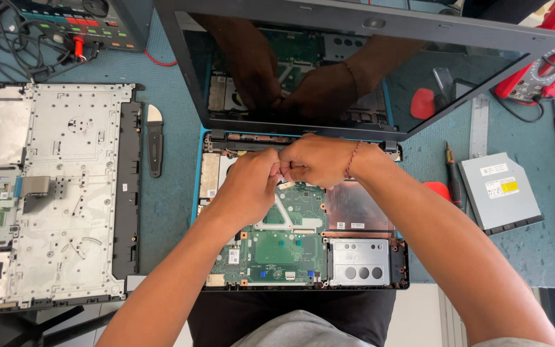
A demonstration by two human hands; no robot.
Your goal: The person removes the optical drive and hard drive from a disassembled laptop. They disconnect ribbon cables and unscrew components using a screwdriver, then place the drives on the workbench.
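Both hands pinch together over the opened laptop base (303,247) — left hand (248,186) and right hand (316,160) grips closed, pinched part hidden; screen (354,71) propped just beyond for access.

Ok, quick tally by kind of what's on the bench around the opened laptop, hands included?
Hands: 2, left hand and right hand, meeting over the laptop base
Opened laptops: 1
Removed keyboard covers: 1
Optical drives: 1
Pry tools: 1
Screwdrivers: 1
Multimeters: 1
Total: 8
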